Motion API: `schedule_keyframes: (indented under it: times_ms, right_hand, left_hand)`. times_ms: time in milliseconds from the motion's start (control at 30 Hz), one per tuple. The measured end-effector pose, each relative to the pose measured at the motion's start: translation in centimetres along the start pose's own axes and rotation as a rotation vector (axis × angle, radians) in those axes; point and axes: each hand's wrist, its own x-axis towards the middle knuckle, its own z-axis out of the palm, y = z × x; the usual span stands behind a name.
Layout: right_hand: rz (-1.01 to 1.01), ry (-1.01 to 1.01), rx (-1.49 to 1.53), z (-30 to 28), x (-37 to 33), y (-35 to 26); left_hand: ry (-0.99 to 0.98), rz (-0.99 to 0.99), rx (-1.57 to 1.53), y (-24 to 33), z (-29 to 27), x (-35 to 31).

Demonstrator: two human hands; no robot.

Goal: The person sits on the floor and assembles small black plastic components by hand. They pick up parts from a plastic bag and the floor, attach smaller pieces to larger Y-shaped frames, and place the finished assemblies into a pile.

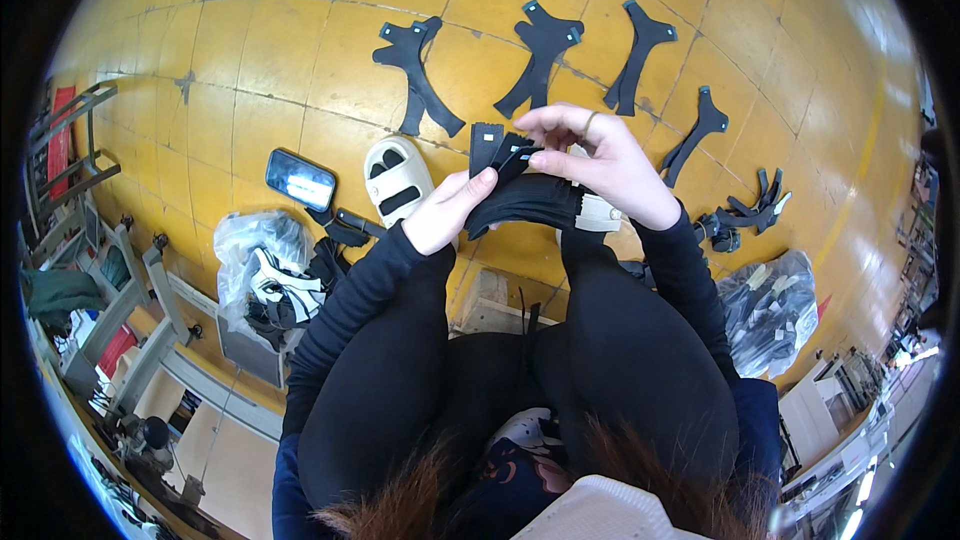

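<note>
A curved stack of black fabric strips (520,202) is held above my knees. My left hand (450,208) is closed on its left part, thumb on top near small pale labels. From the right my right hand (605,160) reaches over the stack, thumb and fingers closed at the end of one labelled black strip (517,162). Forked black fabric pieces with small labels lie spread on the floor beyond: a left piece (415,70), a middle piece (540,52), a right piece (640,52) and one nearer piece (692,135).
A phone (300,180) and a cream clog (397,180) are left of the stack. Clear plastic bags of pieces stand on both sides, a left bag (262,260) and a right bag (770,310). Loose black straps (745,215) lie at right. Metal frames (150,310) line the left.
</note>
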Motion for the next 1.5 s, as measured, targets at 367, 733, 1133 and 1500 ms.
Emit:
schedule_keyframes:
  times_ms: [367, 733, 1133, 1500]
  right_hand:
    - [0.059, 0.04, -0.045, 0.3, 0.5, 0.2]
    - [0.041, 0.035, 0.0, 0.3, 0.8, 1.2]
    - [-0.022, 0.183, 0.184, 0.4, 0.6, 1.1]
    - [-0.214, 0.629, 0.106, -6.8, 0.9, 1.9]
  left_hand:
    - [-0.062, 0.019, -0.009, 0.1, -0.7, 0.7]
    - [-0.076, 0.043, 0.14, -0.4, -1.1, 0.8]
    - [-0.115, 0.002, 0.018, 0.5, -0.2, 1.3]
    - [-0.192, 0.075, 0.072, 0.0, -0.4, 1.5]
